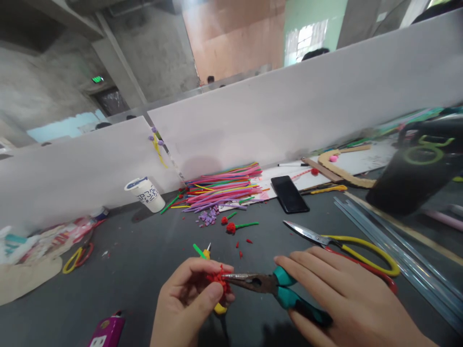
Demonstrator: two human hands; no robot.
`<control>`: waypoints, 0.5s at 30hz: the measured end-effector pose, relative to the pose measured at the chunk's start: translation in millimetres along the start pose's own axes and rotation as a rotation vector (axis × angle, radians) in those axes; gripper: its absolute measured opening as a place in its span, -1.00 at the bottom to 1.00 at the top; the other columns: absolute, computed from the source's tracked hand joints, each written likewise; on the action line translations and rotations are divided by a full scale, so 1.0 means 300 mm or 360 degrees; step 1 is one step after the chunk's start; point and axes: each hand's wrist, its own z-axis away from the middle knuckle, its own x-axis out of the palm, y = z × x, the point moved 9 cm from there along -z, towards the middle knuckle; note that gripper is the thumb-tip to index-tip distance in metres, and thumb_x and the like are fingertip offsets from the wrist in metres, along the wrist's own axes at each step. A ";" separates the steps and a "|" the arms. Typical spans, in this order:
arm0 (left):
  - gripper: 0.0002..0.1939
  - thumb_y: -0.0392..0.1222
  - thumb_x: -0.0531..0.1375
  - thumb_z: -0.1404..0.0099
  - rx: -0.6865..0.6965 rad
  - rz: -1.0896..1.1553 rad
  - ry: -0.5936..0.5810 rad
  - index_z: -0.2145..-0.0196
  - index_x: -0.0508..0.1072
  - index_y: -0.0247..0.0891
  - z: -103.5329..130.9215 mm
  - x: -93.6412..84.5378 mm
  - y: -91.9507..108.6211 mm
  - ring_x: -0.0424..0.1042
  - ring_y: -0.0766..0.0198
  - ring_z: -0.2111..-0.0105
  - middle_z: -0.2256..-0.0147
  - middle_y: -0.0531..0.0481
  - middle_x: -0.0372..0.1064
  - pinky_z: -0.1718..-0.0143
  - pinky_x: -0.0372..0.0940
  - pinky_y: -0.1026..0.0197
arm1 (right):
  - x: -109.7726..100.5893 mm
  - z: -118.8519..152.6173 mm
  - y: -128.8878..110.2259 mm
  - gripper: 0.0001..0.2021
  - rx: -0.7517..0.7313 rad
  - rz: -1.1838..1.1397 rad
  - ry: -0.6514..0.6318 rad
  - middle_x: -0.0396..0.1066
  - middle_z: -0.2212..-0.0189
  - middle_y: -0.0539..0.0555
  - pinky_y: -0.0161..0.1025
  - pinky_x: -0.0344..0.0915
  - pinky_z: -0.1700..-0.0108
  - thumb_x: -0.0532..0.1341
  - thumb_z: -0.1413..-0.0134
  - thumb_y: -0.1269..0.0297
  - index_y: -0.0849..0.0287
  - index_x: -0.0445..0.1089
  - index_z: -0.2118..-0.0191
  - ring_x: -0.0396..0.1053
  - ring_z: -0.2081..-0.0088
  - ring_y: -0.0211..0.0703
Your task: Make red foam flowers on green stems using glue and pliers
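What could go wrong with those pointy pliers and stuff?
The tips of the pliers are right by the left hand's fingers at the red fuzzy piece, so they might pinch skin.
The scissors lie close to the right hand, which could bump them.
The loose red bits are tiny and might get brushed away.

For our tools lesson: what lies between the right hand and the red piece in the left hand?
In the head view, the pliers, nose at the red piece.
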 end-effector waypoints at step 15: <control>-0.78 -0.13 0.52 0.15 0.0075 -0.0080 0.0004 0.52 0.63 -0.22 0.010 -0.007 0.015 0.50 0.32 0.57 0.46 -0.03 0.62 0.51 0.42 0.38 | -0.015 -0.013 0.009 -0.75 0.0019 -0.0124 0.0014 0.59 0.32 0.03 -0.21 0.38 0.31 0.04 -0.10 0.45 0.17 0.40 0.16 0.49 0.35 -0.12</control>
